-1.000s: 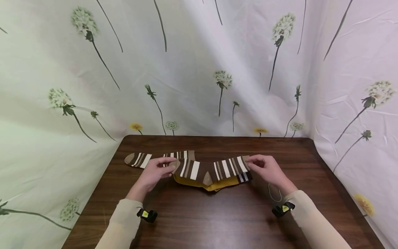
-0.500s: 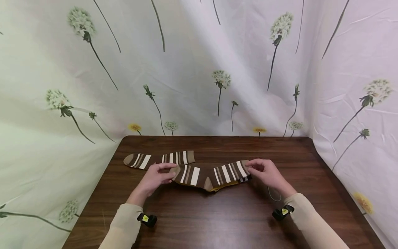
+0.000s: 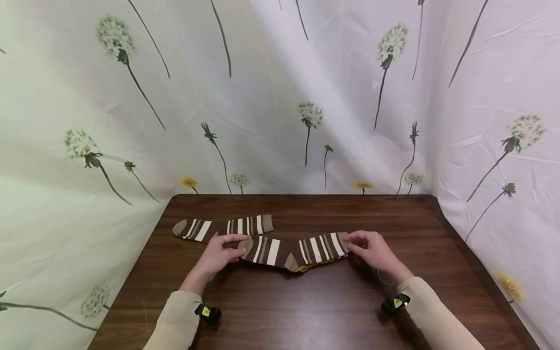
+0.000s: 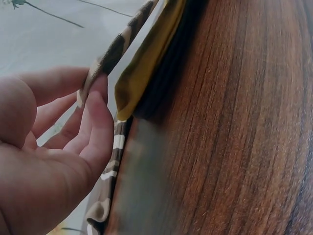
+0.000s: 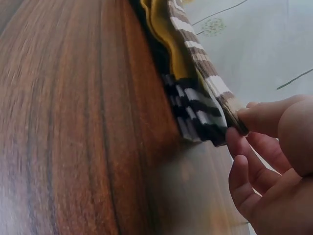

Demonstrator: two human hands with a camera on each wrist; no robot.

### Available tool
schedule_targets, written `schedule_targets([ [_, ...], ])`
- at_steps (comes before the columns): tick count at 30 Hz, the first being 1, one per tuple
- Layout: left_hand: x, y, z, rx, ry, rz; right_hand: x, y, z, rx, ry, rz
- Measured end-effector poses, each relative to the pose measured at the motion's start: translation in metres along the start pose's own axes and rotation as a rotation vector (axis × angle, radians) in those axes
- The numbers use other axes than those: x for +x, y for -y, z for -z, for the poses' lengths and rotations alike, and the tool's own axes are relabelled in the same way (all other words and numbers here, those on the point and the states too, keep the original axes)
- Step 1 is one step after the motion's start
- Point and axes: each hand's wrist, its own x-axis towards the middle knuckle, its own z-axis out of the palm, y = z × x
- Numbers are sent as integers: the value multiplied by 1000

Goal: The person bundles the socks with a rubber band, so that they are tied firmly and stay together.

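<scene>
A brown sock with white and tan stripes (image 3: 272, 252) spans between my two hands in the head view. My left hand (image 3: 222, 256) pinches its tan toe end between thumb and fingers. At the tan cuff, my right hand (image 3: 372, 248) pinches the other end. Both wrist views show the striped sock raised slightly over a mustard-yellow sock (image 4: 134, 81), which lies on the table with a dark layer under it. Its dark cuff with pale stripes (image 5: 198, 110) shows just below my right fingertips. From the head, the striped sock hides most of the yellow one.
A second brown striped sock (image 3: 197, 229) lies flat behind, at the back left of the dark wooden table (image 3: 288, 311). A curtain with dandelion prints (image 3: 262, 97) hangs along the table's back and sides. A thin loop of cord (image 3: 385, 278) lies by my right wrist.
Both hands have brought the striped sock down and nearer, over the yellow sock, so less yellow shows. The second striped sock has come fully into view behind my left hand.
</scene>
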Motion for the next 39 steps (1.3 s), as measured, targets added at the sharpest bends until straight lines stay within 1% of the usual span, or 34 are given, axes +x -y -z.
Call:
schedule_targets([
  [3, 0, 2, -1, 29, -3, -27, -2, -1, -1, -19, -10, 12],
  [8, 2, 4, -2, 49, 10, -64, -4, -4, -1, -48, -23, 29],
  [14, 5, 9, -5, 70, -11, -50, -4, -9, -3, -83, -15, 14],
  [20, 6, 13, -6, 76, -16, -48, -5, -12, -5, -115, -35, 19],
  [25, 6, 14, -7, 108, -37, -53, -6, -11, -7, -124, -38, 18],
  [29, 8, 16, -9, 136, -58, -52, -7, -10, -8, -129, -33, -3],
  [34, 11, 19, -11, 169, -77, -67, -8, -12, -9, -148, -38, -23],
  [39, 13, 21, -12, 195, -85, -84, -10, -13, -9, -156, -46, -17],
])
